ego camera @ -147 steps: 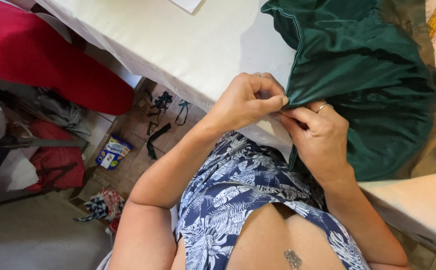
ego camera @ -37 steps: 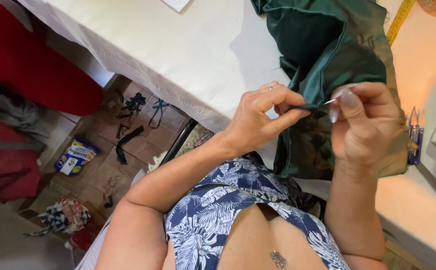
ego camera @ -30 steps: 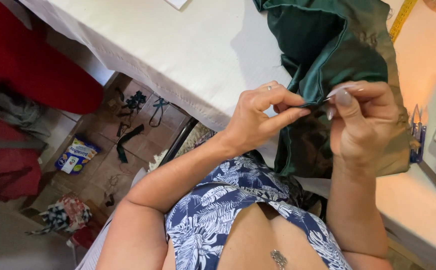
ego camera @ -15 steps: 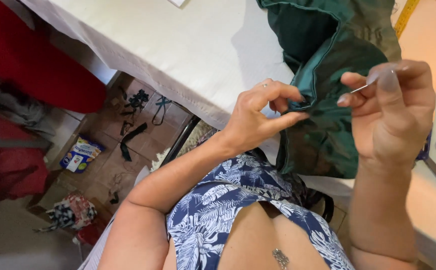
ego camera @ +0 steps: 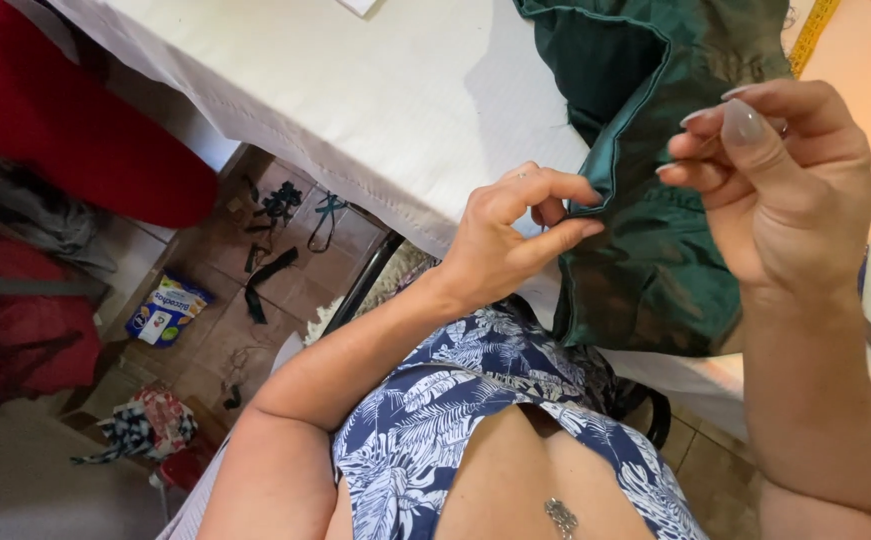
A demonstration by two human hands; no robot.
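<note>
The left hand (ego camera: 510,245) is reaching up from the lower middle of the view, its bare forearm angling down and left toward the body; its wrist is bending slightly, the thumb and forefinger are closing together in a pinch, and the remaining fingers are curling in behind them. The right hand (ego camera: 780,185) is hanging higher and well to the right, raised on an upright forearm that is rising from the lower right corner; its fingers are bunching toward the thumb with the long nails pointing left, and the two hands are staying apart, not touching each other.
</note>
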